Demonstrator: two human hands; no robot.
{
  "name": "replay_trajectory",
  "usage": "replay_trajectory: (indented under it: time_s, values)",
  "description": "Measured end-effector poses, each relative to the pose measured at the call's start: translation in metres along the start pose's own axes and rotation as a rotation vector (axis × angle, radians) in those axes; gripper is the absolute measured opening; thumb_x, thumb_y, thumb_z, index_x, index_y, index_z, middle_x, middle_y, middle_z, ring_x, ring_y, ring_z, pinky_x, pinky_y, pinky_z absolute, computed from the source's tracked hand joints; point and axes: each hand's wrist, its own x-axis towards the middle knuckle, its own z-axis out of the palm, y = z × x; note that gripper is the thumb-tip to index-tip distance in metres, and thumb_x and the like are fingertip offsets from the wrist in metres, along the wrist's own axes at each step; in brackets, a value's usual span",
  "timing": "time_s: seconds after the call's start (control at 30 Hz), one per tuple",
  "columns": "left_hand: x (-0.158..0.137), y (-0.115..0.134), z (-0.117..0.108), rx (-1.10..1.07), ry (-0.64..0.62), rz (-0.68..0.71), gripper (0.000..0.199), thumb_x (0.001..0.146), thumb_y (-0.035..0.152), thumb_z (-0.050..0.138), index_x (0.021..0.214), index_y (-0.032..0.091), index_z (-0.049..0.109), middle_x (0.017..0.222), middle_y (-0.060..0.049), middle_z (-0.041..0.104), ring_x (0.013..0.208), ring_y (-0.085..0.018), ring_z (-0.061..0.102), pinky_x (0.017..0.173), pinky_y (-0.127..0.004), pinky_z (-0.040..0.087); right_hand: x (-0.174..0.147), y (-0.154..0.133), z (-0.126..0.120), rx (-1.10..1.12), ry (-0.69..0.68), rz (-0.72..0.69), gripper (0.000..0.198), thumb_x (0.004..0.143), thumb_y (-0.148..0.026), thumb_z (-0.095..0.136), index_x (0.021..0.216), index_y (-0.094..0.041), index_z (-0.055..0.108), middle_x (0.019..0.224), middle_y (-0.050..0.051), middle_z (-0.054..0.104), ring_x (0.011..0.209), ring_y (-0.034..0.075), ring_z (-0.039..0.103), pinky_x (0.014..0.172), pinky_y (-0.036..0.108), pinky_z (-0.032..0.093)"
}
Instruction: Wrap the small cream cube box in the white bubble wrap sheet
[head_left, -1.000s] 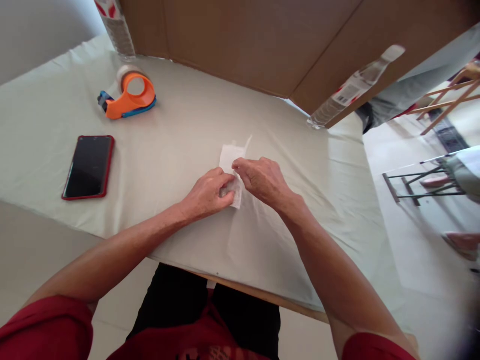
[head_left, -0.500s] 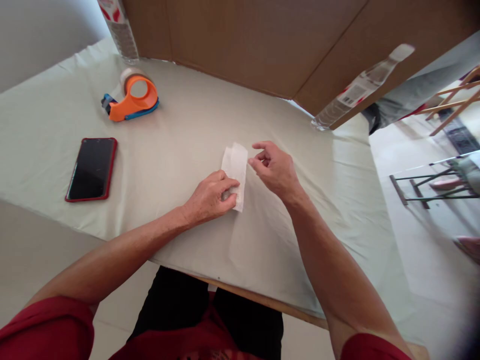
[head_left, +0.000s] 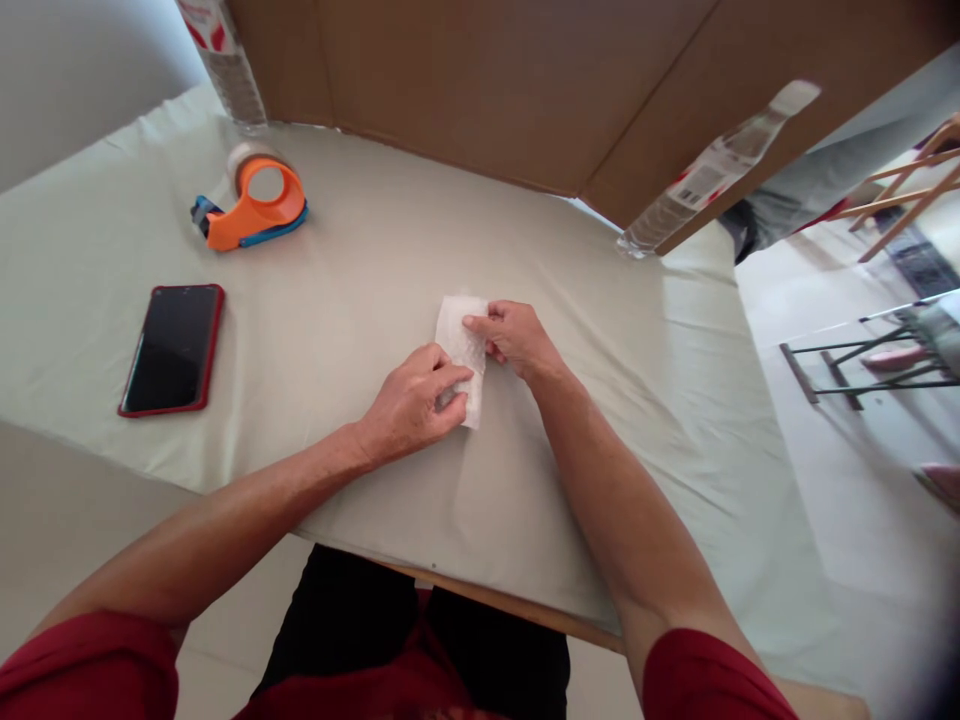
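A small folded white tissue (head_left: 462,337), soft with a bumpy surface, lies on the cloth-covered table in front of me. My left hand (head_left: 420,398) grips its lower left part, thumb and forefinger pinched on it. At the upper right edge, my right hand (head_left: 517,338) is closed on the tissue too, the thumb on top and the other fingers curled at the side. Parts of the tissue are hidden beneath the fingers of both hands.
An orange tape dispenser (head_left: 266,205) stands at the upper left, above a phone in a red case (head_left: 172,350). Two clear bottles, one at left (head_left: 232,85) and one at right (head_left: 712,175), stand against a brown cardboard panel (head_left: 465,90). Another person's leg (head_left: 795,205) shows beyond.
My right hand has moved left and down from beside the tissue and has taken hold of its right edge. My left hand keeps its grip. The view has shifted slightly.
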Motion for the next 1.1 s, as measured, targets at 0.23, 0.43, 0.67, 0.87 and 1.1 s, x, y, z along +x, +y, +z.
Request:
replay_trajectory:
  time_s: [0.23,0.43,0.67,0.87,1.1]
  values:
    - [0.002,0.001,-0.003,0.116,-0.004,0.089,0.021,0.085,0.014,0.056,0.100,0.016,0.071,0.124,-0.013,0.068,0.083,-0.017,0.066,0.075,-0.031,0.054,0.012,0.012,0.003,-0.059,0.016,-0.144,0.018,0.065,-0.028,0.069,0.064,-0.019,0.053,0.059,-0.006,0.045,0.056,0.008,0.038,0.050,0.023,0.030]
    - [0.002,-0.003,-0.003,0.048,-0.079,0.010,0.025,0.086,0.015,0.056,0.106,0.018,0.068,0.104,-0.007,0.076,0.088,-0.021,0.066,0.080,-0.034,0.055,0.010,0.011,0.008,-0.002,0.024,-0.205,0.017,0.068,-0.028,0.066,0.064,-0.021,0.051,0.063,-0.005,0.046,0.061,0.011,0.041,0.055,0.025,0.034]
    - [0.001,-0.003,0.000,0.026,-0.036,0.001,0.025,0.086,0.015,0.056,0.106,0.017,0.070,0.104,-0.008,0.076,0.089,-0.020,0.066,0.082,-0.035,0.055,-0.011,-0.003,0.004,0.206,-0.079,-0.230,0.015,0.072,-0.029,0.067,0.078,-0.021,0.057,0.075,-0.002,0.057,0.069,0.012,0.050,0.065,0.027,0.043]
    - [0.000,-0.005,0.001,0.025,-0.045,-0.018,0.025,0.086,0.017,0.056,0.107,0.016,0.070,0.102,-0.008,0.075,0.091,-0.021,0.065,0.082,-0.035,0.054,-0.030,-0.004,0.003,0.322,-0.156,-0.307,0.026,0.072,-0.039,0.072,0.086,-0.022,0.057,0.083,-0.001,0.064,0.077,0.014,0.058,0.076,0.030,0.050]
    - [-0.002,0.001,0.000,0.043,0.007,-0.082,0.025,0.085,0.021,0.058,0.106,0.019,0.071,0.102,-0.007,0.060,0.080,-0.015,0.059,0.074,-0.029,0.052,-0.046,-0.003,0.011,0.345,-0.132,-0.310,0.034,0.074,-0.050,0.071,0.091,-0.024,0.055,0.091,0.001,0.067,0.089,0.017,0.063,0.088,0.034,0.052]
